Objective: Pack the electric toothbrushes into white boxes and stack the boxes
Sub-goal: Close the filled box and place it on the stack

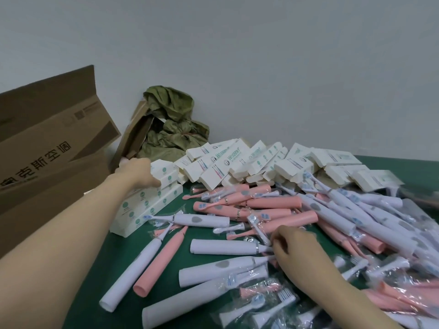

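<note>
Along the left side of the green table (123, 244) stands a stack of closed white boxes (147, 205). My left hand (140, 172) lies over the top box (166, 170), thumb against its side. A heap of loose white boxes (237, 162) runs along the back. Pink toothbrushes (261, 203) and white ones (356, 210), many in clear wrap, cover the middle and right. My right hand (294, 248) is curled with its fingertips at the neck end of a white toothbrush (225, 246) lying crosswise in front of me.
A large brown cardboard carton (47, 143) with open flaps stands at the left, close to the box stack. Behind it, against the grey wall, a crumpled green bag (171, 124) leans beside a smaller brown carton (135, 136). Loose brush heads (259, 302) in wrap lie nearest me.
</note>
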### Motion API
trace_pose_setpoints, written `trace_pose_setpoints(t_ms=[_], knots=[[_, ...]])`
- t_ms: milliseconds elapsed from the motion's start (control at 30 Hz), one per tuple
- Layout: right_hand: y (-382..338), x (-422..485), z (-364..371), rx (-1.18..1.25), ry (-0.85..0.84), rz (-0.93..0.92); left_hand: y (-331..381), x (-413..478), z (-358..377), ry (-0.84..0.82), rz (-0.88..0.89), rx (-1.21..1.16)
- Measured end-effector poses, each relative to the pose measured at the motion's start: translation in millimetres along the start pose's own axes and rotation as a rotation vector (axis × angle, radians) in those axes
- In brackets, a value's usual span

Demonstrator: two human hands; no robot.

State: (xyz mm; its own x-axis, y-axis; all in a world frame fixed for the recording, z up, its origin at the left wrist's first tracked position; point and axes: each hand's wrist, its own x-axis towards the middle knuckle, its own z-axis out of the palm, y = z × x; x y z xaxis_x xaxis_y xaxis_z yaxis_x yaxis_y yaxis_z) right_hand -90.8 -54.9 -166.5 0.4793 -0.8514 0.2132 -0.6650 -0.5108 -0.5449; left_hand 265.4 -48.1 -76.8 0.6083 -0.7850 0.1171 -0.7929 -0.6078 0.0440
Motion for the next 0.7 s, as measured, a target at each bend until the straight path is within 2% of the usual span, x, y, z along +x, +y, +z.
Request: trace_pose_setpoints(t_ms=[100,200,300,400,467,533,700], knots=[[-3.6,-1.5,3.3,0.011,-0.011,-0.005,18.0,-11.9,-1.4,0.183,0.012,0.096],[-1.9,-3.8,7.1,0.011,-0.021,0.0,64.6,-27.7,2.6,0.283,0.181,0.005],[3.1,-4.1,6.1,0.026,-0.013,0.013,135.2,-48.0,11.7,0.27,0.421,-0.15],[4.0,-2.8,1.6,0.076,-0.002,0.032,206.5,-66.9,20.8,0.221,0.532,-0.347],[3.8,-2.2,0.4,0.101,0.002,0.039,243.8,-72.6,28.6,0.196,0.546,-0.412],[5.2,-2.6,0.1,0.113,0.004,0.036,269.2,-74.2,38.2,0.175,0.543,-0.372],[12.3,-0.3,-3.5,0.117,0.013,0.024,284.4,-61.7,47.1,0.239,0.442,-0.513]])
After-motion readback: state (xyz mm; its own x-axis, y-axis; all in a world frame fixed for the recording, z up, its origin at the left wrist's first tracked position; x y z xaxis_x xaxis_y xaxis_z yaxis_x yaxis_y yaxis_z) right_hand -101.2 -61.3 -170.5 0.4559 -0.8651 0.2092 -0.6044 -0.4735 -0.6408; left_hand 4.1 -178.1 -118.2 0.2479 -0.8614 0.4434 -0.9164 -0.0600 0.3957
